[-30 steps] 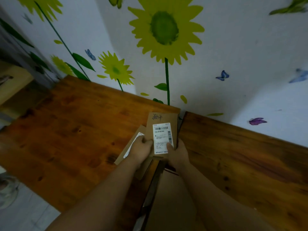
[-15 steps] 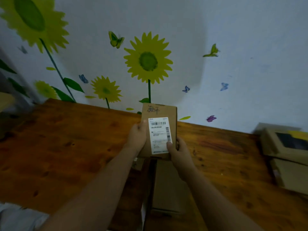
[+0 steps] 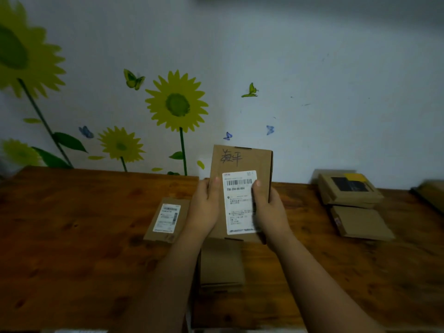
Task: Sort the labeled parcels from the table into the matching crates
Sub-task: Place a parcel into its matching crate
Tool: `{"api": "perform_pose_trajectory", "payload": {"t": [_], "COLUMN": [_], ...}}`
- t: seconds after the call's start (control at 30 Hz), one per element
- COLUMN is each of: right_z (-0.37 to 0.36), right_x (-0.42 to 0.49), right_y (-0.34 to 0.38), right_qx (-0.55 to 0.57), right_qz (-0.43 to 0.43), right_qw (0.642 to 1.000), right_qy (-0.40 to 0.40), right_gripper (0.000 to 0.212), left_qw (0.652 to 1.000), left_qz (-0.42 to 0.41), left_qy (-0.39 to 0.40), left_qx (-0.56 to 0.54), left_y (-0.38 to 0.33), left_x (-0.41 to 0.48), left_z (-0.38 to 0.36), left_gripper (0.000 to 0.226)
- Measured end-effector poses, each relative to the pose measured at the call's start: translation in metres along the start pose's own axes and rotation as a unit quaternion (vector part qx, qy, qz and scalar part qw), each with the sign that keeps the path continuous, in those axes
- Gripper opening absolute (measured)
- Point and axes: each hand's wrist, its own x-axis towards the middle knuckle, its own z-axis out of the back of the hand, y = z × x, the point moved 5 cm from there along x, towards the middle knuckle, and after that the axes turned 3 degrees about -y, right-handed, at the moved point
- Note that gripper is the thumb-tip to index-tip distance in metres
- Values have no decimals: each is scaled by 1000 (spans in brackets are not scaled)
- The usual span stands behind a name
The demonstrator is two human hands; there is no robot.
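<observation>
Gripping parcel (image 3: 241,164) above table (image 3: 72,236) with left hand (image 3: 204,210) and right hand (image 3: 270,212), thumbs curled over front. Keep label (image 3: 237,210) uncovered; read before picking crate.

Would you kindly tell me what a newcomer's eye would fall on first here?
First, the cardboard parcel held upright at centre, gripped by the left hand and right hand. Then the yellow sunflower decals on the wall behind, and a smaller labelled parcel lying flat on the wooden table to its left.
</observation>
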Motion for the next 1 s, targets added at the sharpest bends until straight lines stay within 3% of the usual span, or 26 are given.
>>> {"api": "perform_pose_trajectory", "payload": {"t": [0.33, 1.0], "right_z": [68, 154], "right_x": [-23, 0], "right_y": [5, 18], "right_qx": [-22, -23], "right_qz": [41, 60], "right_qw": [998, 997], "right_qy": [-38, -52], "right_gripper": [42, 38], "left_qw": [997, 997], "left_qz": [1, -45], "left_qy": [30, 27], "left_qx": [-72, -50], "left_y": [-24, -66], "left_x": [-34, -50], "left_z": [-48, -129], "left_gripper": [32, 44]}}
